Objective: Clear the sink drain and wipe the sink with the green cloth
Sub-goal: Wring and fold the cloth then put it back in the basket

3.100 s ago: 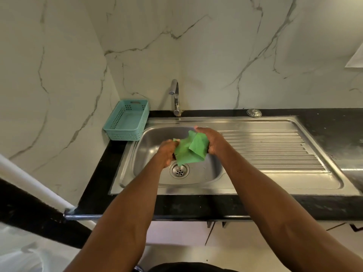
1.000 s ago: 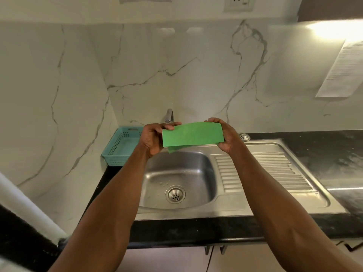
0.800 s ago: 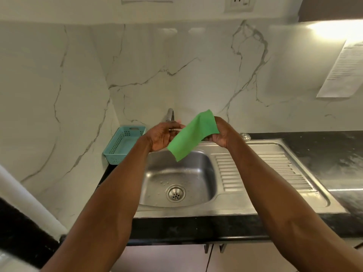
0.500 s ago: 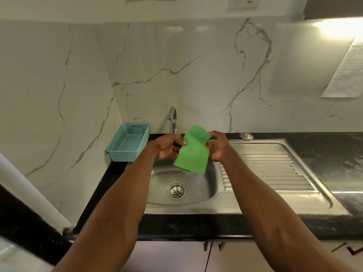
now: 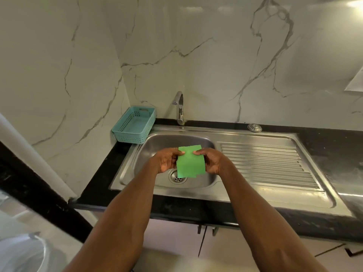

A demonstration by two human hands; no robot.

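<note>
- Left hand [image 5: 167, 160] grip pinches the left edge of the green cloth [image 5: 190, 161], thumb on top, fingers curled behind.
- Right hand [image 5: 211, 160] grip pinches the cloth's right edge the same way.
- Cloth folded into a flat rectangle, held in the air between both hands over the sink [image 5: 196, 140] basin, not touching the steel.
- Drain [image 5: 176, 177] sits below the cloth's lower left corner, partly covered by it from this view; holes visible.
- Drainboard [image 5: 265, 165] ribs run right of the basin.
- Tap [image 5: 179, 107] stands behind the basin at the wall.
- Teal basket [image 5: 135, 125] on the black desk [image 5: 334, 146], just left of the sink.
- Round strainer [image 5: 254, 128] lies on the desk behind the drainboard.
</note>
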